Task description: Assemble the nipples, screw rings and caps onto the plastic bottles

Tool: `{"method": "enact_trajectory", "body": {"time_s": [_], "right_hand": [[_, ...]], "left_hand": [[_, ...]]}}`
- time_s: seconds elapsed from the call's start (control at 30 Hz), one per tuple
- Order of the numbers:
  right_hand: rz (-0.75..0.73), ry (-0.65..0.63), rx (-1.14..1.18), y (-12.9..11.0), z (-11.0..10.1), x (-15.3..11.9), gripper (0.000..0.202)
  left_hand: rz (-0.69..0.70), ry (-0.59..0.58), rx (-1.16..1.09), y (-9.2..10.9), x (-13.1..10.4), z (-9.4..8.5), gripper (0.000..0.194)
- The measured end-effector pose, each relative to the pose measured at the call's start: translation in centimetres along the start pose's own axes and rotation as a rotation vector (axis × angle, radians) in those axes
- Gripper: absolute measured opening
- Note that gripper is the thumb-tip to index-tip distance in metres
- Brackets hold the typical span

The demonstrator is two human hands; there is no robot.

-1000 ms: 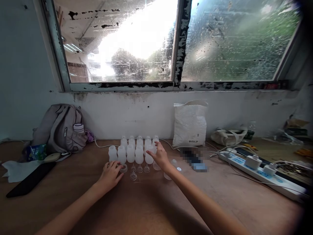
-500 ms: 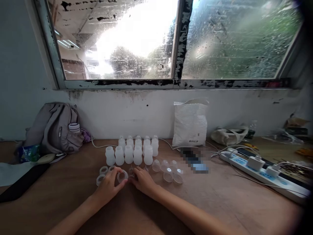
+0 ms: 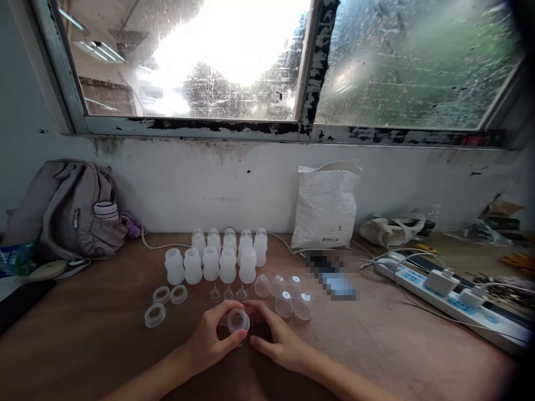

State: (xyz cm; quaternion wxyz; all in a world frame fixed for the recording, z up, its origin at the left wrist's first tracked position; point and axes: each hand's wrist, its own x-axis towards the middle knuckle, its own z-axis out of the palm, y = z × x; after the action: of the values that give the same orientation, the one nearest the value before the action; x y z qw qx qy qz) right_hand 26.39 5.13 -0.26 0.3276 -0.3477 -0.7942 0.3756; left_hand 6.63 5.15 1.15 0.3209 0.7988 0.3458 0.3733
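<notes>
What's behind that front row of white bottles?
Behind the front row stands a second row of bottles with clear domed tops, then the wall. Lower parts of most back bottles are covered, so anything low between the rows can't be seen.

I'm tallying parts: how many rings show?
4: one held ring in the left hand; left on the table, a front ring, a back-left ring, a back-right ring. More may be hidden.

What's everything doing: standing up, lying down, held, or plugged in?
Front bottles: upright, uncapped.
Back bottles: upright, capped.
Loose rings: lying flat.
Held ring: gripped by left hand.
Right hand: beside it, grip unclear.
Small clear pieces: in a row.
Loose covers: off the bottles.
Power strip: adapters plugged in.
White plastic bag: standing up.
Backpack: upright.
</notes>
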Motion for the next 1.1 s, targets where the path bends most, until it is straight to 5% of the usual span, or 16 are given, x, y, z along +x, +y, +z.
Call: {"method": "enact_trajectory", "body": {"time_s": [0.33, 0.67, 1.1], "right_hand": [[0.139, 0.169, 0.182, 0.5, 0.0, 0.5, 0.024], [-0.059, 0.095, -0.138, -0.5, 1.4, 0.5, 0.012], [0.100, 0.215, 0.148, -0.9, 1.5, 0.4, 0.019]], "left_hand": [[-0.058, -0.209, 0.236, -1.3, -0.2, 0.1, 0.044], [0.003, -0.181, 0.331, -1.9, -0.6, 0.5, 0.044], [-0.115, -0.127, 0.142, -1.4, -0.3, 0.2, 0.037]]}}
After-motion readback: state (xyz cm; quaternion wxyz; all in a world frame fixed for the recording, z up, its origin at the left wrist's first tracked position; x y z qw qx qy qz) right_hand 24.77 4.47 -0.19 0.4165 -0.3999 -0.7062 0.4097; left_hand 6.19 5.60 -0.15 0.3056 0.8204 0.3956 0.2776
